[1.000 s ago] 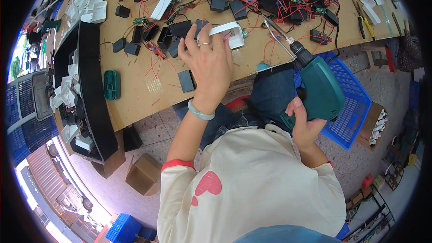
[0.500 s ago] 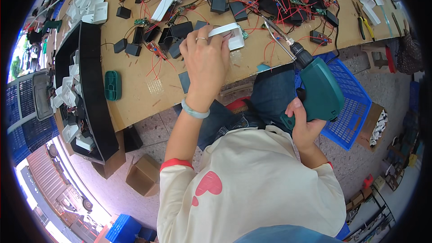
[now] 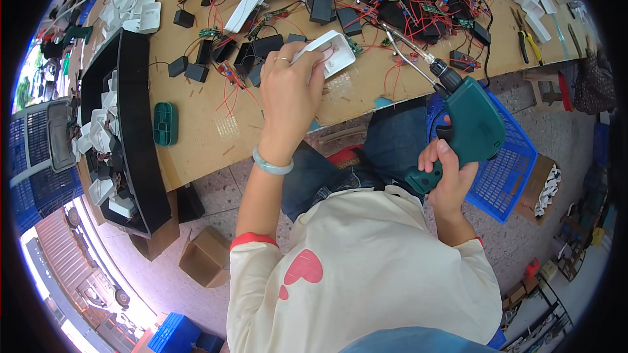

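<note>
My left hand [image 3: 291,88] is closed on the near left side of a white plastic housing [image 3: 340,59], an open shallow box tilted above the table's front part. Thin reddish wires [image 3: 325,50] show inside it, and a bit of green circuit board [image 3: 354,46] appears at its far edge. My right hand [image 3: 448,173] is wrapped round the handle of a green pistol-shaped soldering gun [image 3: 474,121]. Its metal tip and thin feed tube point up and left toward the heap of wired parts, apart from the housing.
Red-wired circuit boards and black boxes [image 3: 418,19] heap the table's far side. White housings [image 3: 149,18] lie far left, beside a black bin [image 3: 140,131] of parts and a green tray [image 3: 165,124]. Pliers [image 3: 523,39] lie at right; a blue crate [image 3: 507,176] stands below the table edge.
The white housing has tilted to show more of its inside, and my left hand has shifted slightly left. My right hand has regripped the soldering gun, which has moved slightly right.
</note>
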Available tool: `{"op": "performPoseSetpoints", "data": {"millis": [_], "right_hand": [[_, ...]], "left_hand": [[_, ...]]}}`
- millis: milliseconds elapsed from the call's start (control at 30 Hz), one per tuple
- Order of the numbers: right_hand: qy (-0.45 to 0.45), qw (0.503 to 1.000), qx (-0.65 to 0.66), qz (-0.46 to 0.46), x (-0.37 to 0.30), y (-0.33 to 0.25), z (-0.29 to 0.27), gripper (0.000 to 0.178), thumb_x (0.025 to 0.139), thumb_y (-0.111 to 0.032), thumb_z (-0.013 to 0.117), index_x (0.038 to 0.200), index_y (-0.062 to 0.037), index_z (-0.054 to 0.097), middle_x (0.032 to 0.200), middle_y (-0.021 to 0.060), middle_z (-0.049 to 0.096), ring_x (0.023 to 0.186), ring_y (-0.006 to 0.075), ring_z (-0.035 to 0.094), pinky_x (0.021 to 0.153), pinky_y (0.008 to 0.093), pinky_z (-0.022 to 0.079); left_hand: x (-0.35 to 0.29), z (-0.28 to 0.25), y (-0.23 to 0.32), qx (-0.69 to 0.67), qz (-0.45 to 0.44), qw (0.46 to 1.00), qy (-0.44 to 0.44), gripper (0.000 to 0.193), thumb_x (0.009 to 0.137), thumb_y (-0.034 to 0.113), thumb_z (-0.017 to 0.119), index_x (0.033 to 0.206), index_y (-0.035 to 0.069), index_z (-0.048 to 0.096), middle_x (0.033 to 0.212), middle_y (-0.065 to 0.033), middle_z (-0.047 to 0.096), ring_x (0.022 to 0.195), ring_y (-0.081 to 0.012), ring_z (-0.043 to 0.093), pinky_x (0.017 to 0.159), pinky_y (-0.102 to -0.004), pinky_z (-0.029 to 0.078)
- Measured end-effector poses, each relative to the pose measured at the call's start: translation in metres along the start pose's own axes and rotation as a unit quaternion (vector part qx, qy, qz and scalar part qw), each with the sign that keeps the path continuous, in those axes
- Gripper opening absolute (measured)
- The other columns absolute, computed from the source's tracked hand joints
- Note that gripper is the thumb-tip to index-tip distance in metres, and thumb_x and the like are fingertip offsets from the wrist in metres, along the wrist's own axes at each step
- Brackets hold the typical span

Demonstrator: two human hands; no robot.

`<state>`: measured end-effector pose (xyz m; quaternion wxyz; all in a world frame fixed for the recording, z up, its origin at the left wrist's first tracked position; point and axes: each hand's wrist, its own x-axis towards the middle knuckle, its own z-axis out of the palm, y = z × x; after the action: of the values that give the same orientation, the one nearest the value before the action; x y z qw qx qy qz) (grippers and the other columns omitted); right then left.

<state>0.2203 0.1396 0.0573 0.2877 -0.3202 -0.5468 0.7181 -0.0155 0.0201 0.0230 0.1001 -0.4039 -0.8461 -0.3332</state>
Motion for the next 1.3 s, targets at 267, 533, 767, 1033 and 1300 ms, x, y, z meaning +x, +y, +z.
{"op": "performPoseSetpoints", "data": {"millis": [267, 533, 767, 1033, 1300], "right_hand": [[-0.003, 1.0, 0.015, 0.007, 0.004, -0.004, 0.002, 0.037, 0.098, -0.009, 0.055, 0.132, 0.003, 0.048, 0.071, 0.005, 0.049, 0.058, 0.0117, 0.047, 0.055, 0.0286, 0.043], [0.002, 1.0, 0.011, 0.008, 0.002, -0.004, 0.013, 0.038, 0.097, -0.008, 0.056, 0.133, 0.0034, 0.049, 0.073, 0.0044, 0.047, 0.059, 0.0119, 0.047, 0.055, 0.0285, 0.042], [0.011, 0.999, 0.028, -0.019, 0.004, 0.003, 0.007, 0.038, 0.098, -0.008, 0.054, 0.134, 0.0057, 0.049, 0.074, 0.0037, 0.048, 0.06, 0.0102, 0.045, 0.056, 0.0281, 0.042], [-0.025, 0.999, 0.025, -0.019, 0.009, 0.002, 0.017, 0.039, 0.099, -0.008, 0.054, 0.134, 0.0064, 0.049, 0.075, 0.0037, 0.048, 0.06, 0.0097, 0.044, 0.057, 0.0272, 0.043], [0.0, 0.999, 0.01, -0.032, 0.013, 0.001, 0.018, 0.04, 0.098, -0.006, 0.055, 0.135, 0.0055, 0.049, 0.075, 0.0037, 0.048, 0.06, 0.0098, 0.045, 0.057, 0.0272, 0.044]], "left_hand": [[-0.002, -0.017, -0.008, -0.098, -0.071, 0.988, 0.093, 0.015, 0.079, 0.005, 0.078, 0.093, 0.004, 0.074, 0.105, -0.0097, 0.07, 0.09, -0.0265, 0.067, 0.079, -0.0365, 0.054], [-0.007, -0.054, -0.023, -0.145, -0.104, 0.963, 0.204, 0.013, 0.081, 0.001, 0.077, 0.093, 0.001, 0.074, 0.103, -0.0105, 0.071, 0.088, -0.0183, 0.068, 0.079, -0.0296, 0.053], [-0.013, -0.19, -0.09, -0.305, -0.174, 0.828, 0.437, 0.017, 0.091, -0.001, 0.07, 0.108, -0.002, 0.073, 0.105, -0.0067, 0.071, 0.09, -0.0114, 0.065, 0.081, -0.0238, 0.052], [-0.048, -0.368, -0.243, 0.345, -0.181, 0.823, 0.414, 0.015, 0.084, 0.022, 0.078, 0.092, 0.01, 0.08, 0.095, -0.0184, 0.075, 0.09, -0.0297, 0.071, 0.084, -0.038, 0.055], [-0.002, -0.253, -0.189, 0.445, -0.053, 0.857, 0.254, 0.025, 0.087, 0.026, 0.073, 0.105, 0.008, 0.074, 0.107, -0.0191, 0.069, 0.111, -0.037, 0.061, 0.1, -0.0476, 0.044]]}}
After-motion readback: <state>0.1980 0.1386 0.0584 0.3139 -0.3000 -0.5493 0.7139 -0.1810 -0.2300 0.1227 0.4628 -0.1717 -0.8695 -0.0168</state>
